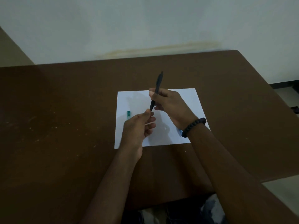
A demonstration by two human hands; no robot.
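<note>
Wall (145,21), pale and stained along its base, backs a brown table (64,110) with a scuffed, speckled top. White sheet of paper (186,97) lies flat near the middle of the table. Both forearms reach over the near edge. Right hand (171,104) is raised above the sheet, its grip closed: fingers and thumb curl round the middle of a black pen (157,84). Left hand (139,126), just below it, has its grip narrowed to a pinch, thumb and forefinger meeting on the pen's lower tip, with the other fingers loosely curled. The pen is held clear of the paper, tilted, its upper end pointing away. Dark beaded bracelet (193,126) circles the right wrist. Small teal tube (128,115) lies on the sheet, left of the hands. Blue mark (179,131) shows on the paper beside the bracelet.
</note>
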